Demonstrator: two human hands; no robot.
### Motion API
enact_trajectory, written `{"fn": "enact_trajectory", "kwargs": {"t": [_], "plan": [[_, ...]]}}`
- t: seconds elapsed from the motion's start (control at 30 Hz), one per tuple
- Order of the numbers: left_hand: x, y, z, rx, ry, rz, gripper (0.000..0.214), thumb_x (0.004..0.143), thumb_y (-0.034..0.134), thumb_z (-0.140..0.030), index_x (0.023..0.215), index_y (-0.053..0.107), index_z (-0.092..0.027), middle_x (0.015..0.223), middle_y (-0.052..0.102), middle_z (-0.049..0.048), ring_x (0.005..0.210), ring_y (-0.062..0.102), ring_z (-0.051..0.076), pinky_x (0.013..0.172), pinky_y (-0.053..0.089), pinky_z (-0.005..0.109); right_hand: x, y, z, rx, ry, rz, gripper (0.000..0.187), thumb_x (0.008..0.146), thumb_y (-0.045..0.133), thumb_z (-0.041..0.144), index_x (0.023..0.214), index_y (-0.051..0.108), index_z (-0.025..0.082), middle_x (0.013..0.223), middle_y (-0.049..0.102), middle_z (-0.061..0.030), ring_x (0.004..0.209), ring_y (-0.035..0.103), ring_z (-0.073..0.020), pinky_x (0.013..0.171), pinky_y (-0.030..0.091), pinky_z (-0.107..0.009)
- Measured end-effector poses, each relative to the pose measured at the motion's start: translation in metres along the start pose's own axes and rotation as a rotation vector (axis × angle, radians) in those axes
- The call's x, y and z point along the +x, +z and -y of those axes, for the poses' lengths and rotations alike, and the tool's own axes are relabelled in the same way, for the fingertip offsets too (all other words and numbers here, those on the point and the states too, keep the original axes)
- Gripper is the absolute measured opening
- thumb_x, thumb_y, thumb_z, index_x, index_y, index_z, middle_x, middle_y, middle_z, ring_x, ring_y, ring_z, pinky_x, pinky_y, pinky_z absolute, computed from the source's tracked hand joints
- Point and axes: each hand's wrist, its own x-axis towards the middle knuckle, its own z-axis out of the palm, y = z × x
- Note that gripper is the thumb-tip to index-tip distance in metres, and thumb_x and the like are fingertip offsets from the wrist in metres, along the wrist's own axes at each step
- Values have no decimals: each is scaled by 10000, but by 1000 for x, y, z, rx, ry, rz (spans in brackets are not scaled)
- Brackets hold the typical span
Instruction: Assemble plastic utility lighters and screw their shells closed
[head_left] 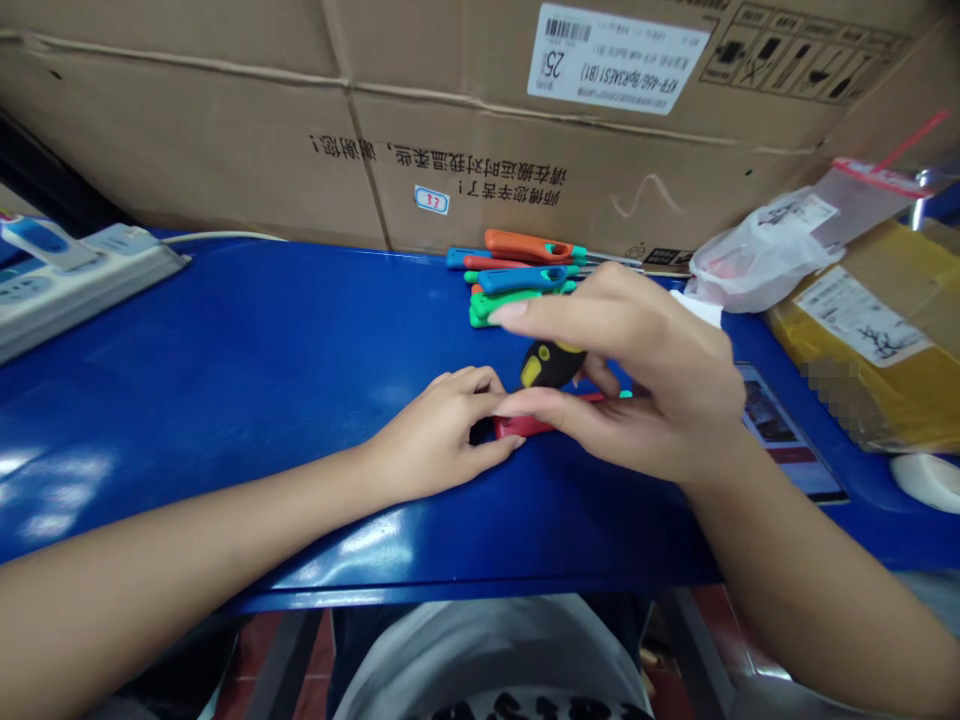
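A red long-nosed lighter [523, 425] lies on the blue table near its front middle. My left hand [450, 420] is closed on its near left end, with thumb and fingertips gripping it. Above the lighter, my right hand [652, 370] curls around a screwdriver [553, 365] with a black and yellow handle. Its thumb and forefinger are apart at the handle's end, while the other fingers wrap behind it. The screwdriver's shaft and tip are hidden by the hand. Most of the lighter's right part is covered too.
Several lighters [525, 278] in orange, blue, red and green lie piled behind my hands. A large cardboard box [262, 150] walls the back. A power strip [90, 275] sits left. To the right are a phone [795, 440], plastic bag [757, 250], taped carton [892, 370] and tape roll [926, 480].
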Motion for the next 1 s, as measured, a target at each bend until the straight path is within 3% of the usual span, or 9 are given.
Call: {"fn": "enact_trajectory", "kwargs": {"t": [0.07,0.2,0.4,0.47,0.53,0.6,0.8,0.9,1.0], "plan": [[0,0,0,2,12,-7,99,926,680,-263,968,726,-185,1040,681,63,1025,649,245,940,521,418,0,1,-1,-44,-29,11,288,981,665,316,1254,665,223,1044,747,-59,895,714,-181,812,629,-332],[0,1,3,36,39,-1,174,961,651,-313,1007,745,-174,1055,689,78,1024,652,250,929,512,419,-1,0,-2,92,37,136,398,1056,447,213,1443,533,238,1337,691,-70,1151,692,-206,978,601,-414],[0,1,3,21,27,-24,120,933,678,-270,1002,728,-187,952,660,41,888,624,204,828,519,365,0,4,-4,28,-24,-72,290,898,782,305,1148,660,223,956,730,-3,798,681,-149,798,625,-318],[0,2,4,27,37,-31,129,936,676,-276,1021,727,-192,963,664,41,892,626,205,836,521,371,1,2,-4,35,-17,-23,272,927,746,319,1150,656,191,1030,732,-47,941,694,-179,837,619,-330],[-1,2,4,22,48,-23,141,953,659,-298,1008,732,-191,986,678,49,921,642,213,856,524,383,1,-1,-3,115,33,114,296,1017,597,278,1294,610,177,1250,708,-99,1184,658,-213,942,599,-366],[-1,2,3,7,43,-25,147,957,653,-307,986,733,-187,1011,687,59,956,656,224,875,530,393,1,-3,-1,206,73,193,371,1042,509,206,1411,546,196,1370,673,-89,1261,633,-201,994,581,-367],[1,1,-3,-47,-37,-30,81,892,694,-226,962,710,-189,1010,693,59,1050,658,258,952,545,430,2,3,5,6,22,-3,291,936,736,301,1215,695,230,948,727,-25,812,694,-149,763,601,-282],[1,1,-4,-35,-36,-27,91,911,682,-252,969,707,-187,1030,691,69,1084,654,271,981,537,454,4,-1,6,16,22,105,323,1005,621,299,1317,654,222,1139,729,-71,1014,706,-188,859,606,-314],[1,1,-4,-35,-20,-25,116,915,676,-261,1002,709,-191,1061,693,72,1055,663,262,952,549,441,5,-6,6,141,80,227,382,1037,524,208,1412,583,253,1325,700,-42,1131,690,-179,1033,564,-374]]}}
